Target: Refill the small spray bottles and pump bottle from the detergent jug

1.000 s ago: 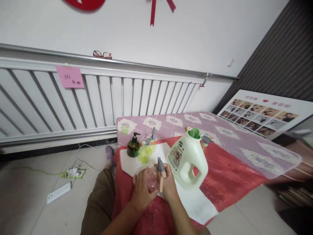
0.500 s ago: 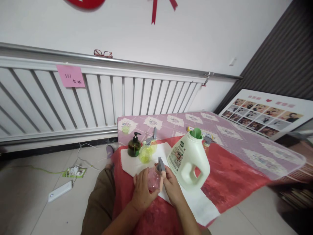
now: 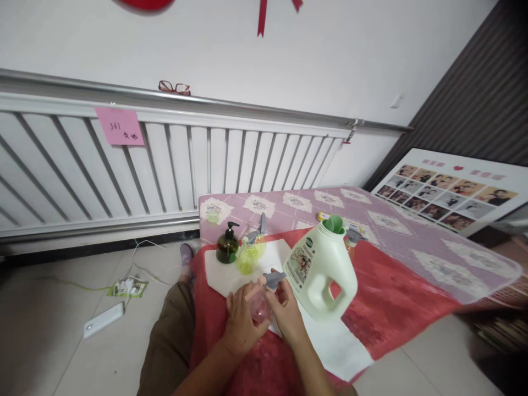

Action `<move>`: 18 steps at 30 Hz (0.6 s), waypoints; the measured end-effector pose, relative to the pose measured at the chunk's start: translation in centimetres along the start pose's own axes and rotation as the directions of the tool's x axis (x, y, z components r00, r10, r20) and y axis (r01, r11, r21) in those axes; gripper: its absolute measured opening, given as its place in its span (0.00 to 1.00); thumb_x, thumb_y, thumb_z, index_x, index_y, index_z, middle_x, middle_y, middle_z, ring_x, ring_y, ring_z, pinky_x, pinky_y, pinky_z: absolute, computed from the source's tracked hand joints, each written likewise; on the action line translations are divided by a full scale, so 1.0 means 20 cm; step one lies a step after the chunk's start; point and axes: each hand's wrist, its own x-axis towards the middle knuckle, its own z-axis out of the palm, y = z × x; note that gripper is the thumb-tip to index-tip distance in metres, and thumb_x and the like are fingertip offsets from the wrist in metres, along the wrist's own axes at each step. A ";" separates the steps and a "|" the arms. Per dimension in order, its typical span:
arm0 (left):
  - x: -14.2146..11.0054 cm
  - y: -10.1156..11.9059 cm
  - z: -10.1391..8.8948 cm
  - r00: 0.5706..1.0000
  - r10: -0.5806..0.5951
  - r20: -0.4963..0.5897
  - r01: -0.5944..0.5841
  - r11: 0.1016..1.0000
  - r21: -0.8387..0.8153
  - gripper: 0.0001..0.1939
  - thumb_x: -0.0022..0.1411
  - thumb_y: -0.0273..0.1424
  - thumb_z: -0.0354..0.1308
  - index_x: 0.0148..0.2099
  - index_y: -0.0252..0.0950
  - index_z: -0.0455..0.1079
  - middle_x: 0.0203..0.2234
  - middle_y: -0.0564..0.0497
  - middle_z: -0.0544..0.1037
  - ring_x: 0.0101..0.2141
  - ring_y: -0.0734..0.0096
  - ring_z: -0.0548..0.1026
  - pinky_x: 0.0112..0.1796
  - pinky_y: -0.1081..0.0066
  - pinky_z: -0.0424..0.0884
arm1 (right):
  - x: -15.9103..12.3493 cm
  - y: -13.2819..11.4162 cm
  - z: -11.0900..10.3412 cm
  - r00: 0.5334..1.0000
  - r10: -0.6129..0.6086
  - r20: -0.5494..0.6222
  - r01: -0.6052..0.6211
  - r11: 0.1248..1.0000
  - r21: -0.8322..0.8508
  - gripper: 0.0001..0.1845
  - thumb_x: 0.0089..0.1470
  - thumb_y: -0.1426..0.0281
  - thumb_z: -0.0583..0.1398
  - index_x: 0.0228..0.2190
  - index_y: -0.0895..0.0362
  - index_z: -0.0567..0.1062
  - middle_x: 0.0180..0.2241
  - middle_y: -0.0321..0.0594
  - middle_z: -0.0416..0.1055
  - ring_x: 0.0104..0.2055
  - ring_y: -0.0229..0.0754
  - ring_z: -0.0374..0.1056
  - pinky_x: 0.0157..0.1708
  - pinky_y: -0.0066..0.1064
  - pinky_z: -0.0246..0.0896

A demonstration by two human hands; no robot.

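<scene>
one pink spray bottle [image 3: 259,308] is held left of the pale jug [image 3: 319,264], body partly hidden by the left hand [image 3: 241,320] wrapped round it; the right hand [image 3: 286,309] grips its neck beneath the gray spray head [image 3: 274,280]. beyond, two yellow bottles [image 3: 246,264] overlap; the jug mostly hides an orange bottle [image 3: 351,248].

The head-worn camera looks forward and down over the nearby pink bottle [image 3: 259,310] towards the radiator [image 3: 235,165].

this place seems to be a home: there is a white radiator [image 3: 163,170] along the wall [image 3: 330,60], red ribbons [image 3: 262,19] above it, and a board of small photographs [image 3: 449,192] with a heart [image 3: 458,168].
</scene>
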 end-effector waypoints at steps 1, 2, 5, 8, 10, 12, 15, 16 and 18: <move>0.00 0.00 0.00 1.000 -0.001 -0.001 0.001 1.000 0.001 0.38 0.49 0.32 0.58 0.61 0.37 0.49 0.57 0.39 0.64 0.58 0.53 0.61 0.57 0.44 0.51 | 0.00 -0.01 0.00 1.000 0.008 0.020 -0.008 1.000 -0.004 0.18 0.48 0.60 0.64 0.41 0.52 0.72 0.43 0.40 0.74 0.49 0.47 0.68 0.49 0.38 0.63; 0.00 0.00 -0.01 1.000 -0.004 0.000 0.004 1.000 0.003 0.38 0.49 0.32 0.58 0.61 0.37 0.50 0.57 0.40 0.64 0.58 0.53 0.61 0.57 0.44 0.51 | -0.01 -0.02 -0.01 0.999 0.016 0.040 -0.015 1.000 -0.008 0.17 0.49 0.60 0.63 0.41 0.52 0.73 0.43 0.40 0.75 0.49 0.48 0.68 0.48 0.38 0.64; 0.01 0.02 -0.03 0.999 -0.026 0.019 0.026 1.000 0.005 0.37 0.49 0.32 0.58 0.61 0.39 0.53 0.57 0.42 0.65 0.57 0.54 0.62 0.57 0.47 0.52 | -0.01 -0.02 -0.01 0.998 0.018 0.054 -0.018 1.000 -0.016 0.15 0.50 0.60 0.62 0.39 0.53 0.75 0.39 0.40 0.77 0.43 0.48 0.71 0.45 0.40 0.66; 0.02 0.04 -0.05 0.997 -0.047 0.063 0.046 0.999 0.011 0.36 0.49 0.33 0.58 0.61 0.40 0.54 0.57 0.42 0.65 0.57 0.53 0.62 0.57 0.48 0.51 | 0.00 0.01 0.01 1.000 0.003 -0.015 -0.003 1.000 -0.014 0.15 0.47 0.60 0.64 0.37 0.53 0.74 0.38 0.40 0.77 0.41 0.47 0.72 0.45 0.40 0.66; 0.02 0.05 -0.05 0.996 -0.053 0.078 0.052 0.998 0.019 0.36 0.50 0.32 0.57 0.62 0.40 0.53 0.58 0.43 0.65 0.58 0.54 0.61 0.57 0.48 0.51 | 0.01 0.03 0.03 0.998 -0.002 -0.066 0.001 1.000 -0.014 0.16 0.45 0.61 0.64 0.37 0.53 0.73 0.36 0.39 0.77 0.40 0.46 0.72 0.43 0.40 0.66; 0.02 0.05 -0.05 0.994 -0.069 0.079 0.067 0.997 0.026 0.36 0.49 0.31 0.56 0.62 0.39 0.53 0.57 0.43 0.65 0.58 0.54 0.61 0.58 0.49 0.50 | 0.01 0.04 0.05 0.995 -0.001 -0.098 0.000 1.000 -0.017 0.16 0.44 0.62 0.65 0.36 0.53 0.72 0.34 0.38 0.77 0.38 0.45 0.72 0.41 0.39 0.67; 0.02 0.05 -0.05 0.992 -0.085 0.090 0.083 0.996 0.023 0.37 0.50 0.31 0.56 0.62 0.39 0.52 0.58 0.42 0.65 0.58 0.54 0.61 0.58 0.48 0.49 | 0.01 0.03 0.06 0.994 0.000 -0.108 -0.002 1.000 -0.022 0.18 0.43 0.64 0.66 0.38 0.52 0.71 0.34 0.37 0.76 0.39 0.45 0.72 0.42 0.38 0.67; 0.02 0.04 -0.04 0.992 -0.079 0.098 0.078 0.997 0.021 0.37 0.50 0.31 0.56 0.62 0.40 0.52 0.58 0.43 0.64 0.58 0.54 0.60 0.58 0.48 0.49 | 0.00 0.03 0.05 0.995 0.000 -0.101 -0.003 1.000 -0.022 0.19 0.43 0.64 0.66 0.39 0.52 0.71 0.36 0.38 0.76 0.41 0.45 0.72 0.43 0.38 0.67; 0.02 0.04 -0.05 0.992 -0.065 0.106 0.064 0.998 0.013 0.36 0.50 0.32 0.56 0.62 0.41 0.52 0.58 0.43 0.64 0.58 0.53 0.60 0.58 0.46 0.49 | -0.01 0.01 0.03 0.998 0.003 -0.066 -0.004 1.000 -0.025 0.19 0.44 0.63 0.65 0.40 0.52 0.71 0.40 0.39 0.76 0.45 0.46 0.71 0.46 0.38 0.66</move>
